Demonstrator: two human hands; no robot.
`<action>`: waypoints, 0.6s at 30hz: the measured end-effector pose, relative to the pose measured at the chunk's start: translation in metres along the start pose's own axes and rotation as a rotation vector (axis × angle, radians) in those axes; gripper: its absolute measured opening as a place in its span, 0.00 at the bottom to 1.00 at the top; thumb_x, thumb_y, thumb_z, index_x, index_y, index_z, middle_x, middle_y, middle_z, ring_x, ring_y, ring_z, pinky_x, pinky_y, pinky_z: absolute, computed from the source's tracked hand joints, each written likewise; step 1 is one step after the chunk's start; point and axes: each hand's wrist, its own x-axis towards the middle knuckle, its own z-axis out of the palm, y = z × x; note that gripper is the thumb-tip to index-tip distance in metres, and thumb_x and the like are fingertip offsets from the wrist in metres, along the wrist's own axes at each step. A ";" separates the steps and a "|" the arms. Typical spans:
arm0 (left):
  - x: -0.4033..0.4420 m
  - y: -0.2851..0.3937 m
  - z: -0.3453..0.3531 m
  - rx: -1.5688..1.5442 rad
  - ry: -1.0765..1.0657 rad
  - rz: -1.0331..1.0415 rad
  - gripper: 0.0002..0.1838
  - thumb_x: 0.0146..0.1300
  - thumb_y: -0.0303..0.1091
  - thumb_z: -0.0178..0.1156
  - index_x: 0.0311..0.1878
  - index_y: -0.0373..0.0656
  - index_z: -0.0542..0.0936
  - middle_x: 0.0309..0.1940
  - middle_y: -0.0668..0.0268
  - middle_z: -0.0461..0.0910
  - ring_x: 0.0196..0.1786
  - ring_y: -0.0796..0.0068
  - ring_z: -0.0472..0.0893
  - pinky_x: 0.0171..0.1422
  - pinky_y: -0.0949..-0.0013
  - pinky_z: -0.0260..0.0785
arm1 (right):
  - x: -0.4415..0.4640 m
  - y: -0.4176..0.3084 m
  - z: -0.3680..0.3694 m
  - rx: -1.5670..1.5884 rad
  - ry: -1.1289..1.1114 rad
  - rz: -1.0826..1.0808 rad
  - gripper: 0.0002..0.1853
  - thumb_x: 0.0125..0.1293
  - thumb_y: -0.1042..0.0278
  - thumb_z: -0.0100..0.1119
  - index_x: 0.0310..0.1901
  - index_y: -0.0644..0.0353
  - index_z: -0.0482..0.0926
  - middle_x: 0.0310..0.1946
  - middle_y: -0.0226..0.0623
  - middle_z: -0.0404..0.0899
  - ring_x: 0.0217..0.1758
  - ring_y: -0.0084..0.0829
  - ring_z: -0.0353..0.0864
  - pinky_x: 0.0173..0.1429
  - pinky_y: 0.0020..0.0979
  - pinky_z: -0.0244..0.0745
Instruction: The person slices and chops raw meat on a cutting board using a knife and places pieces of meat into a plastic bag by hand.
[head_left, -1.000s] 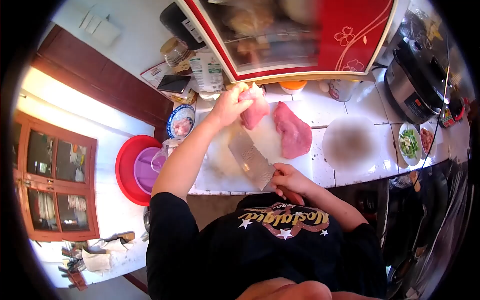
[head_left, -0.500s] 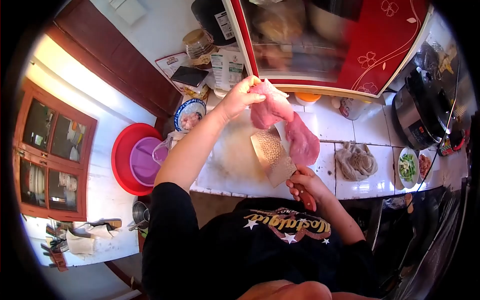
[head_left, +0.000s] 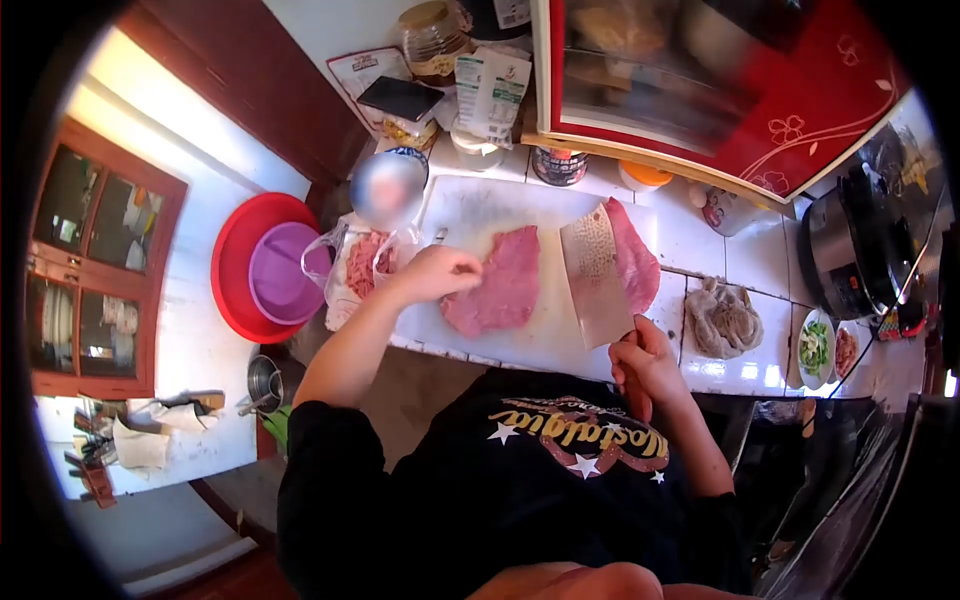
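Note:
My left hand (head_left: pixel 445 273) hangs with curled fingers at the left edge of a flat slab of pink meat (head_left: pixel 508 280); nothing shows between the fingers. The slab lies on a white cutting board (head_left: pixel 460 205). My right hand (head_left: pixel 645 362) grips the handle of a cleaver (head_left: pixel 600 280), its broad dimpled blade tilted over the board. Just right of the blade lies a second piece of meat (head_left: pixel 637 262), partly hidden by it. Left of the board, cut meat fills an open plastic bag (head_left: pixel 365 262).
A purple basin (head_left: pixel 290 272) sits inside a red one (head_left: pixel 225 265) at left. Behind the board stand a bowl (head_left: pixel 425 205), a jar (head_left: pixel 558 167) and a red cabinet (head_left: pixel 800 110). On the right are a crumpled cloth (head_left: pixel 722 318), small plates (head_left: pixel 815 350) and an electric cooker (head_left: pixel 850 245).
My left hand has let go of the raised meat, which now lies flat on the board, and has moved down and left. The cleaver has shifted right, beside the other piece.

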 end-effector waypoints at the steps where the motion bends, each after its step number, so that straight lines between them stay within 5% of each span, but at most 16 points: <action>1: 0.002 0.005 0.009 0.054 0.237 -0.055 0.10 0.57 0.34 0.61 0.41 0.41 0.82 0.40 0.63 0.82 0.48 0.71 0.79 0.54 0.70 0.69 | 0.002 -0.001 0.005 -0.036 0.010 -0.018 0.07 0.60 0.75 0.53 0.38 0.62 0.66 0.22 0.33 0.70 0.18 0.23 0.71 0.20 0.25 0.68; 2: 0.008 0.002 0.020 0.307 0.417 0.081 0.10 0.57 0.36 0.61 0.40 0.43 0.81 0.39 0.60 0.80 0.46 0.63 0.79 0.52 0.65 0.70 | 0.003 -0.002 0.010 -0.072 0.021 -0.036 0.07 0.60 0.75 0.53 0.37 0.62 0.66 0.21 0.33 0.70 0.18 0.24 0.71 0.21 0.25 0.68; 3: 0.016 0.000 0.031 0.297 0.426 0.085 0.10 0.57 0.36 0.61 0.40 0.43 0.81 0.39 0.60 0.80 0.46 0.63 0.79 0.52 0.65 0.70 | 0.005 -0.003 0.014 -0.108 0.033 -0.053 0.07 0.61 0.76 0.53 0.36 0.62 0.65 0.20 0.33 0.70 0.18 0.24 0.72 0.22 0.25 0.68; 5: 0.036 0.001 0.050 0.417 0.810 0.264 0.12 0.56 0.37 0.61 0.41 0.42 0.80 0.41 0.59 0.79 0.46 0.58 0.77 0.51 0.61 0.70 | 0.012 -0.008 0.021 -0.492 0.007 -0.227 0.07 0.62 0.74 0.53 0.36 0.64 0.64 0.19 0.33 0.71 0.19 0.24 0.73 0.23 0.26 0.68; 7: 0.053 0.004 0.060 0.473 0.838 0.215 0.13 0.55 0.37 0.61 0.43 0.42 0.80 0.44 0.59 0.78 0.47 0.57 0.77 0.51 0.59 0.70 | 0.021 -0.004 0.028 -0.852 0.084 -0.533 0.09 0.60 0.75 0.54 0.39 0.65 0.66 0.19 0.44 0.73 0.20 0.42 0.76 0.28 0.37 0.72; 9: 0.067 0.005 0.069 0.435 0.875 0.117 0.12 0.56 0.36 0.60 0.42 0.43 0.81 0.42 0.57 0.78 0.45 0.52 0.76 0.49 0.55 0.71 | 0.033 -0.001 0.033 -1.012 0.103 -0.570 0.10 0.58 0.74 0.56 0.40 0.64 0.67 0.21 0.49 0.74 0.25 0.51 0.77 0.31 0.42 0.73; 12: 0.085 -0.011 0.074 0.539 0.912 0.227 0.12 0.55 0.34 0.60 0.43 0.44 0.81 0.44 0.54 0.76 0.44 0.52 0.76 0.48 0.57 0.71 | 0.043 0.001 0.038 -1.146 0.105 -0.639 0.12 0.58 0.73 0.56 0.42 0.64 0.68 0.23 0.51 0.76 0.28 0.53 0.78 0.32 0.45 0.73; 14: 0.092 -0.020 0.076 0.584 0.917 0.292 0.13 0.55 0.34 0.60 0.44 0.44 0.81 0.44 0.54 0.76 0.44 0.52 0.75 0.47 0.58 0.71 | 0.041 0.000 0.038 -1.110 0.106 -0.609 0.11 0.59 0.74 0.55 0.41 0.64 0.67 0.22 0.49 0.76 0.26 0.50 0.78 0.30 0.43 0.73; 16: 0.078 0.008 0.069 0.413 0.808 0.110 0.15 0.54 0.34 0.60 0.46 0.47 0.82 0.46 0.56 0.75 0.46 0.54 0.74 0.48 0.58 0.70 | 0.040 -0.002 0.036 -1.076 0.097 -0.573 0.09 0.60 0.75 0.54 0.41 0.65 0.67 0.21 0.47 0.75 0.23 0.46 0.79 0.28 0.41 0.73; 18: 0.079 0.006 0.061 0.460 0.795 0.241 0.15 0.55 0.33 0.60 0.46 0.47 0.81 0.47 0.57 0.74 0.49 0.55 0.73 0.52 0.58 0.69 | 0.039 -0.003 0.031 -0.698 0.083 -0.434 0.08 0.62 0.76 0.52 0.40 0.66 0.66 0.19 0.40 0.74 0.20 0.33 0.77 0.25 0.34 0.72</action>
